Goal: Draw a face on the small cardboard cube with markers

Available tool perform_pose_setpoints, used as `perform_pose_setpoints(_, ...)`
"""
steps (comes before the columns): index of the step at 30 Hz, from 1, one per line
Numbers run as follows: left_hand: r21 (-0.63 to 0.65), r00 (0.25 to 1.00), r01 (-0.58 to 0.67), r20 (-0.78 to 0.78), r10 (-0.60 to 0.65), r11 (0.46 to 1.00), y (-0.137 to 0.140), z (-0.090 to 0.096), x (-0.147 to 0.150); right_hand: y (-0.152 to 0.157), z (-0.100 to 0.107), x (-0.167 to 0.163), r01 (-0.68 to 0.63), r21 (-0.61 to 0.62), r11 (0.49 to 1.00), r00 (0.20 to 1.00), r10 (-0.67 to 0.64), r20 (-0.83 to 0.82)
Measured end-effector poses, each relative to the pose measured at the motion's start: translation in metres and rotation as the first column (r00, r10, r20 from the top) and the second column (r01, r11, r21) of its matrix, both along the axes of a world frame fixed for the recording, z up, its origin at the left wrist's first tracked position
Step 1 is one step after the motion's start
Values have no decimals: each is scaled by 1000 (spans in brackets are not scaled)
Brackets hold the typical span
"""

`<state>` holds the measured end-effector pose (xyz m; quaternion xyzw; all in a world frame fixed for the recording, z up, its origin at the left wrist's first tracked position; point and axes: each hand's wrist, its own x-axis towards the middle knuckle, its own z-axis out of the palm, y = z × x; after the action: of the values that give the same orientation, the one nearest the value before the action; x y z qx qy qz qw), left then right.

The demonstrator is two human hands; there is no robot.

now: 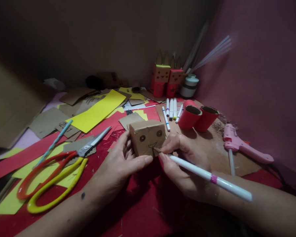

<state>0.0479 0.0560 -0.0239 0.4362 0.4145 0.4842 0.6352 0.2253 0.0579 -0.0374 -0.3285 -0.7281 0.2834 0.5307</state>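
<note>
A small brown cardboard box (pixel 148 135) is held up by my left hand (pixel 123 158), thumb along its lower front edge and fingers at its left side. Two round eyes and a pointed mouth shape are drawn on its front. My right hand (pixel 185 161) pinches a white marker (pixel 209 175) with a purple band. The marker's tip is at the right part of the mouth drawing, touching or very near the cardboard. Scissors (pixel 64 174) with one red and one yellow handle lie partly open to the left of my left hand.
Paper and cardboard scraps (pixel 98 110) cover the left and back. Several markers (pixel 171 110) lie behind the box, beside red cardboard tubes (pixel 191 115). A pink glue gun (pixel 246 148) rests at right. Two red figures (pixel 160 80) with box heads stand at the back near a white canister (pixel 189 86).
</note>
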Motion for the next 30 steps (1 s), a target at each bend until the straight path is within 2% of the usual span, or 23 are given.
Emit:
perform_pose_setpoints(4,0,1000,-3,-4,3,1000,0,2,1,0,2,1,-12,-8,1000,1000,12,-22)
perform_pose_setpoints(12,12,1000,12,8,-12,1000,0,-1,-2,1,3,2,86,-55,995,995,-89,-54)
perform_pose_setpoints(18,5,999,31,20,-31,999,0,-3,-3,3,7,3,116,-18,993,993,-116,-13)
perform_pose_setpoints(26,8,1000,30,-3,-30,1000,-1,-2,-4,2,3,2,108,-63,992,994,-109,-15)
perform_pose_setpoints(30,13,1000,23,-14,-23,1000,0,-1,-2,2,1,2,92,-34,995,996,-92,-15)
